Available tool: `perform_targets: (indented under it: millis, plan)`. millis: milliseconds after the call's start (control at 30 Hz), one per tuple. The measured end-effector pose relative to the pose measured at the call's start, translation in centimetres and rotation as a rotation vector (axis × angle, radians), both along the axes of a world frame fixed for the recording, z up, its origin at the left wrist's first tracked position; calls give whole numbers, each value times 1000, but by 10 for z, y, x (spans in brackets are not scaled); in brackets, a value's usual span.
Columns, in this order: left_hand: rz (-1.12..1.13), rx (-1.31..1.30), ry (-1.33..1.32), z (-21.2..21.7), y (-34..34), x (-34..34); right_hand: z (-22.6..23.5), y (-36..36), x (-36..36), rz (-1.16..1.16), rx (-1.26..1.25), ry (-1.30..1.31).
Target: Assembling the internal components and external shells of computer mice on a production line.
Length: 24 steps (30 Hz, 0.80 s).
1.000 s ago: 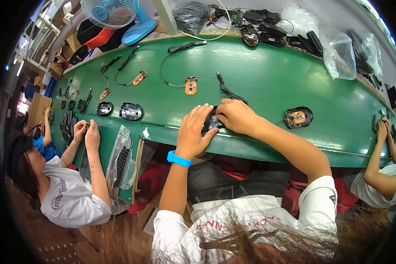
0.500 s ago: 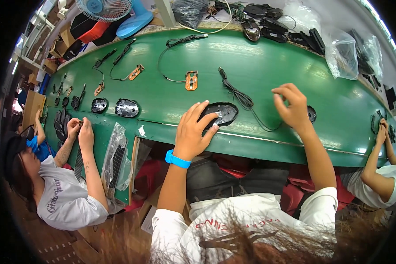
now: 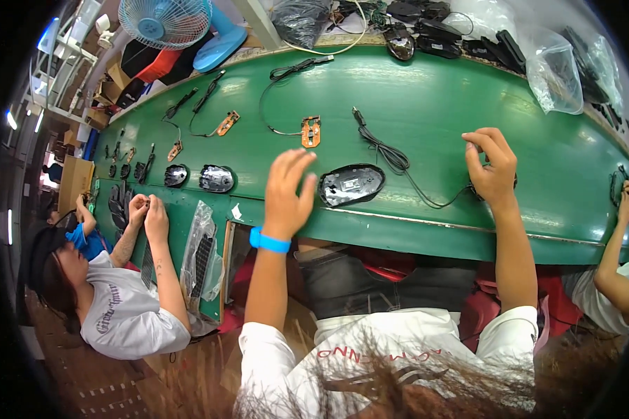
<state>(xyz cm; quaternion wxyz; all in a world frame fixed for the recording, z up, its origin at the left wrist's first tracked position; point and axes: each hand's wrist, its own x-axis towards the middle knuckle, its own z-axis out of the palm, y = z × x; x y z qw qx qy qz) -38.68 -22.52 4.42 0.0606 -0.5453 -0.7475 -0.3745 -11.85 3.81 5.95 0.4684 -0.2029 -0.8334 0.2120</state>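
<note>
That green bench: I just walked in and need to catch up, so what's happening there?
A person sits at the green bench. Their left hand hovers open beside an upturned black mouse shell. Their right hand rests on another dark part at the end of a black cable. Co-workers handle parts at both ends, and circuit boards lie along the bench.

The scene is brightly and evenly lit from above, and the green bench point(image 3: 426, 105) shows soft pale glare along its far edge and toward its right end. Shadows are faint and short. Clear plastic bags point(image 3: 555, 70) at the far right corner catch white highlights. Fisheye distortion bows the bench's straight edges into arcs, and a black vignette rings the frame. The centre is sharp; the left margin is dim and smeared, with small bright lamps point(image 3: 10, 119) blown out there.
</note>
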Motion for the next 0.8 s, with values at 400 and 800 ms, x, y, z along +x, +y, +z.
perform_targets:
  millis: [400,800]
  plan:
    - [99,-320,511,7,43,-75,-5,-5,-21,104,137,0]
    - [-121,133,652,30,22,9,43,-60,-142,654,-490,-517]
